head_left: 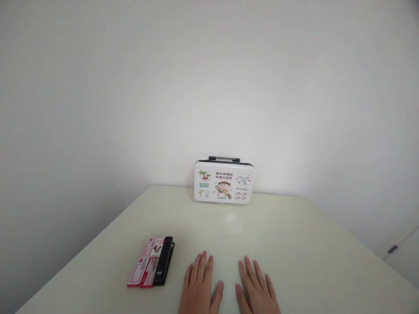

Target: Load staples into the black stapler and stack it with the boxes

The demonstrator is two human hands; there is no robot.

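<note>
Flat on the table, both hands at rest

Side by side, the left hand [200, 285] and right hand [257, 288] lie palm-down, fingers loosely spread, holding nothing, on the pale cream table [294, 244]. Nearest, just left of the left hand, lies a black stapler [163, 261] beside red-and-white staple boxes [145, 262]; any reach should go sideways, low. A white cartoon-printed carry case [224, 182] stands against the wall.

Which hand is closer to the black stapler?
The left hand. It lies flat on the table just right of the stapler, not touching it. The right hand lies flat farther right, beyond the left hand.
</note>
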